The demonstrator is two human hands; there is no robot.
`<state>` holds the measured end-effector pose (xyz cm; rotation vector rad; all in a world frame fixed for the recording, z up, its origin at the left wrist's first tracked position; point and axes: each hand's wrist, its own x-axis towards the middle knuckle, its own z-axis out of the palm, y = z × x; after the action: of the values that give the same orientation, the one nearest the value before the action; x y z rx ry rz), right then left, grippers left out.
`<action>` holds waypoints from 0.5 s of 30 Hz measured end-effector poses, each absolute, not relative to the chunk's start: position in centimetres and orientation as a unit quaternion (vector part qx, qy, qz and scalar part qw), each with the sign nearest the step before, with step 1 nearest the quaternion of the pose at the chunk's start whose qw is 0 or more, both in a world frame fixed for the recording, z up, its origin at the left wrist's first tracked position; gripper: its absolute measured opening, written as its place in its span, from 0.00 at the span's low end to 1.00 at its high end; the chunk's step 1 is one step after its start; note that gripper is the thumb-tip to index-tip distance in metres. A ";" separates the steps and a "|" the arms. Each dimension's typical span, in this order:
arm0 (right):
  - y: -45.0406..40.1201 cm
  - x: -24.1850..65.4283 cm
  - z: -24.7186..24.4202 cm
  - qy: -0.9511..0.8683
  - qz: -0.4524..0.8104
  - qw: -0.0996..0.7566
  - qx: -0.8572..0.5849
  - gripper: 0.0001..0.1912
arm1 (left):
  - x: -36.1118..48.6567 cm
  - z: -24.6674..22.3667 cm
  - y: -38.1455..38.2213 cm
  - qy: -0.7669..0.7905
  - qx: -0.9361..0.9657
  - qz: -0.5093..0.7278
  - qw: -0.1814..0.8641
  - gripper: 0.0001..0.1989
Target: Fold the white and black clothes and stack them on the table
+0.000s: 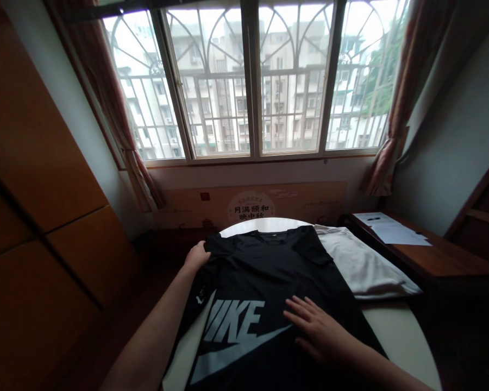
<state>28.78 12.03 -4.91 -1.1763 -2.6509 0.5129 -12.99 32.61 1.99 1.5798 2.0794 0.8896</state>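
A black T-shirt [264, 271] with large grey NIKE lettering lies spread face up, its neckline toward the window. At its far left, my left hand [198, 256] is closed on the sleeve. My right hand [315, 325] rests on the shirt's front, fingers spread, just right of the lettering. Beneath the shirt is a round white table [407, 326]. To the right of the shirt, a folded white garment [356, 260] lies on the same table, partly against the black sleeve.
Papers [385, 224] lie on a wooden desk [452, 252] at the right, with a chair [483, 212] behind it. A printed panel [326, 198] stands under the barred window [248, 81]. Wooden cabinets [44, 163] rise on the left.
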 end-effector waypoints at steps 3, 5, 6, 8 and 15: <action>8.7 28.5 -5.5 -0.929 0.222 0.062 -0.290 0.33 | -13.5 3.2 27.2 0.727 0.593 0.290 0.189 0.20; 7.0 28.8 -6.3 -0.940 0.228 0.051 -0.248 0.28 | -13.7 3.8 22.5 0.699 0.626 0.272 0.212 0.19; 6.3 29.3 -6.7 -0.942 0.223 0.055 -0.245 0.27 | -13.8 4.0 20.0 0.687 0.637 0.267 0.225 0.19; 5.1 30.9 -7.2 -0.936 0.200 0.077 -0.279 0.27 | -13.6 4.1 15.0 0.685 0.635 0.269 0.235 0.21; 0.2 40.9 -8.3 -0.747 0.142 0.196 -0.620 0.27 | -11.6 -0.7 3.5 0.757 0.571 0.241 0.205 0.24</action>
<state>40.87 0.25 -8.29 -1.7360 -2.0914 0.3975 -11.62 3.50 -0.68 1.5930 2.1109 0.6732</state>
